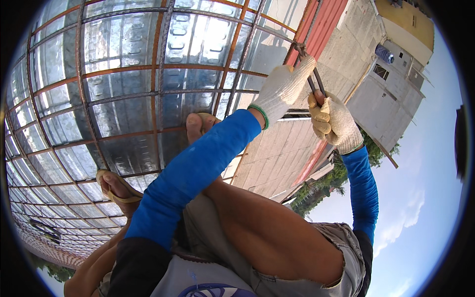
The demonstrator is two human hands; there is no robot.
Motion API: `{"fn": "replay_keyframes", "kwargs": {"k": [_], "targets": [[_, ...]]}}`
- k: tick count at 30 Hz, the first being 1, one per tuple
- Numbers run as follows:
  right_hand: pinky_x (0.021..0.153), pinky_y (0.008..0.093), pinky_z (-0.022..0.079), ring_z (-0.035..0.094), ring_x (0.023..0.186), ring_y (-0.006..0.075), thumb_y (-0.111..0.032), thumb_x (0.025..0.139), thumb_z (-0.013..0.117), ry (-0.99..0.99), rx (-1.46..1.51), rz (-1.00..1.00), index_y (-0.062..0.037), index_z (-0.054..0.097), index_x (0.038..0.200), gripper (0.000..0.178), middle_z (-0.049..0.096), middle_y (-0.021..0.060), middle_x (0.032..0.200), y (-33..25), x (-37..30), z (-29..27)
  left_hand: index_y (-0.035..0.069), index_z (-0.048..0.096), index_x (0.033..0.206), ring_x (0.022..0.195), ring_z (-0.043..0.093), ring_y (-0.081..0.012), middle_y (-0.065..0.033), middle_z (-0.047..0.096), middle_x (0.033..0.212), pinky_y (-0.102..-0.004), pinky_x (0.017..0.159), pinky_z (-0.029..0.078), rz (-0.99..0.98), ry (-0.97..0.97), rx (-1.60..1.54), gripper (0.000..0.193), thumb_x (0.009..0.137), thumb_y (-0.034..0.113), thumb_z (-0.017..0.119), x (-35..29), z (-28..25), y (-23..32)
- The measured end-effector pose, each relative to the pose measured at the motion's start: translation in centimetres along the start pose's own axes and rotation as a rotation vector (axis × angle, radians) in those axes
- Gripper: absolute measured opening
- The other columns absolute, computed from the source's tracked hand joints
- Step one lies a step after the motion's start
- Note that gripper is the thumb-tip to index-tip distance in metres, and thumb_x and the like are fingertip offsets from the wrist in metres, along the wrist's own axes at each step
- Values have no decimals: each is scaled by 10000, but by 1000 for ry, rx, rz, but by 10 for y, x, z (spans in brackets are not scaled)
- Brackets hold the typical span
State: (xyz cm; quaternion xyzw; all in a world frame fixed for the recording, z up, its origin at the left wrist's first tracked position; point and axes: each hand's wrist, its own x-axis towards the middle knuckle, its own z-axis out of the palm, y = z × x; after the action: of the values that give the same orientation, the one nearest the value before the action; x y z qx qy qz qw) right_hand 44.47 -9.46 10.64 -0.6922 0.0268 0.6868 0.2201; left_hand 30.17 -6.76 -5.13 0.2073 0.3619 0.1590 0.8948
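Note:
My right hand (336, 119), in a cream knitted glove with a worn thumb, is closed round the two dark metal handles of what look like pincers (317, 83). The tool's upper part passes behind my left glove toward a rusty rebar crossing (299, 48) at the grid's edge. My left hand (286, 86), in a white knitted glove with a green cuff, is bent over just below that crossing. Its fingers look curled, but their tips and whatever they hold are hidden. Both forearms wear blue sleeves; the left one crosses above my bare leg.
The rusty rebar grid (156, 93) spreads left over shiny corrugated metal decking (118, 44). My sandalled foot (118, 190) and another foot (198, 123) rest on it. Past the edge lie a red metal strip (326, 24), roofing sheets (277, 153) and a grey building (391, 94).

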Motion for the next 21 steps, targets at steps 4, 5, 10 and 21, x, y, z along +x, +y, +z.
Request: {"fn": "replay_keyframes", "kwargs": {"k": [4,5,10,21], "targets": [[414,292,540,597,449,126,-347,1113,612,20,-40,-11,-6,594,1107,342,580,-13,659,5,4,-11,20,672,952,578,519,-119,-42,611,781,-269,539,448,-178,-15,-372,528,995,542,741,0,7,25],[415,294,538,600,449,131,-332,1092,649,64,-62,-28,2,597,1116,339,588,-10,669,9,4,-14,20,673,954,582,525,-121,-44,617,784,-275,541,450,-155,-21,-443,466,1004,480,734,2,11,25],[444,313,541,633,506,150,-250,997,766,231,-641,-3,-9,600,1159,335,607,31,694,-9,-2,-10,21,672,956,615,560,-126,-54,649,809,-302,548,460,-113,49,-517,209,1038,211,642,4,30,33],[612,425,619,790,794,329,-199,946,753,770,-2179,-303,-19,640,1239,363,751,193,857,4,-6,24,18,607,799,554,548,-128,-23,513,636,-336,481,415,21,155,-394,323,1034,235,641,10,52,28]]}}
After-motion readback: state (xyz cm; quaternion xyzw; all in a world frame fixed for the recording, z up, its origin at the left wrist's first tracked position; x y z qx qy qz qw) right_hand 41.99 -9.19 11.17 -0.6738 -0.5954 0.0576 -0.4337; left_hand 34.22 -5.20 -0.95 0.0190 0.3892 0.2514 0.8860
